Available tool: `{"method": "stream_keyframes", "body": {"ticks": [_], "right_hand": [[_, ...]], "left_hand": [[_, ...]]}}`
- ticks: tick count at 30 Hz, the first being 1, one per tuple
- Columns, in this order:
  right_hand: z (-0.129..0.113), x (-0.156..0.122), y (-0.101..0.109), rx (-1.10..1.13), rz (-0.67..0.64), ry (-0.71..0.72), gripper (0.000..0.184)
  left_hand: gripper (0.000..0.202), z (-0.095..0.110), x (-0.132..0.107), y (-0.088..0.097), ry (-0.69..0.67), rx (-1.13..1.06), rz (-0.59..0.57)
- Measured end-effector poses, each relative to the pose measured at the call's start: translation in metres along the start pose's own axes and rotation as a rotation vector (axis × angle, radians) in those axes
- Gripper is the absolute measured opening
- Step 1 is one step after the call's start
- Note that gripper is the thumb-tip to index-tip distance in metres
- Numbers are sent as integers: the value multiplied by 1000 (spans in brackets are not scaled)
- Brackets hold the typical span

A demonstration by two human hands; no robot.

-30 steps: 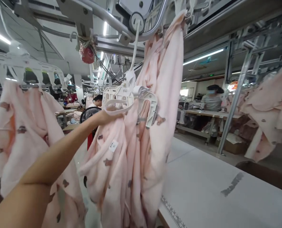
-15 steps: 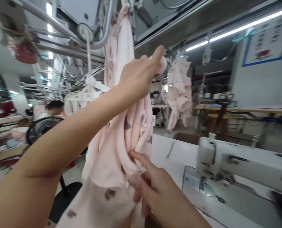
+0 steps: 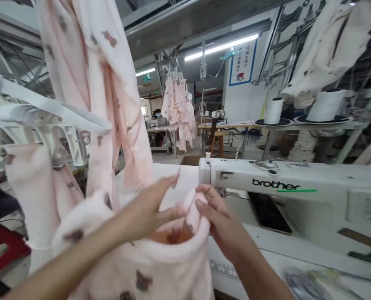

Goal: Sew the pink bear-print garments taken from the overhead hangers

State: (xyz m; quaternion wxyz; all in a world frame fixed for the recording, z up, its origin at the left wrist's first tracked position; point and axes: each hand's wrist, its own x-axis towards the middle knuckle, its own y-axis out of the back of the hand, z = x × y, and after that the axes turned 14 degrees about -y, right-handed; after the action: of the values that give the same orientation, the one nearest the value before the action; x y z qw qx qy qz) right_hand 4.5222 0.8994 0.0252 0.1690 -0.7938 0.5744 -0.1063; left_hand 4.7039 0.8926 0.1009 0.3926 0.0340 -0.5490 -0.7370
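A pale pink printed garment (image 3: 169, 266) hangs in front of me, its rounded opening facing up. My right hand (image 3: 221, 218) pinches the edge of that opening on its right side, thumb and fingers closed on a fold. My left hand (image 3: 154, 206) reaches over the opening with thumb and forefinger apart, the thumb tip close to the same fold. Whether that thumb touches the cloth I cannot tell. A small blurred grey sliver shows by the left fingertips, too unclear to name. The garment's lower part runs out of view.
A white Brother sewing machine (image 3: 285, 183) stands to the right, with a dark phone (image 3: 268, 212) on its bed. More pink pieces (image 3: 123, 104) hang at the left beside a white hanger (image 3: 54, 104). Thread cones (image 3: 273, 111) stand behind. A person (image 3: 158, 116) sits far back.
The view has turned right and come nearer the machine. My left hand has come down from the hanging cloth to the garment's opening. My right hand now pinches the opening's edge.
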Motion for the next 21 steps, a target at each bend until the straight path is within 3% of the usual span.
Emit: {"method": "stream_keyframes", "body": {"ticks": [2, 5, 10, 14, 16, 19, 21], "right_hand": [[21, -1, 10, 50, 47, -109, 46], [39, -10, 30, -9, 67, -226, 51], [53, -18, 42, -303, 281, -199, 33], [57, -18, 33, -379, 377, -138, 23], [58, -22, 32, -426, 381, -151, 23], [57, -29, 40, -457, 279, -242, 29], [55, -31, 47, -504, 292, -206, 31]], "left_hand": [[35, -21, -5, -55, 138, -393, -19], [26, -41, -16, -97, 194, -499, 9], [33, -46, -18, -112, 340, -699, -52], [29, -40, -2, -121, 332, -622, -59], [24, -38, 2, -122, 284, -547, -20], [23, -38, 4, -122, 250, -494, 22], [20, -38, 4, -121, 266, -504, 43]]}}
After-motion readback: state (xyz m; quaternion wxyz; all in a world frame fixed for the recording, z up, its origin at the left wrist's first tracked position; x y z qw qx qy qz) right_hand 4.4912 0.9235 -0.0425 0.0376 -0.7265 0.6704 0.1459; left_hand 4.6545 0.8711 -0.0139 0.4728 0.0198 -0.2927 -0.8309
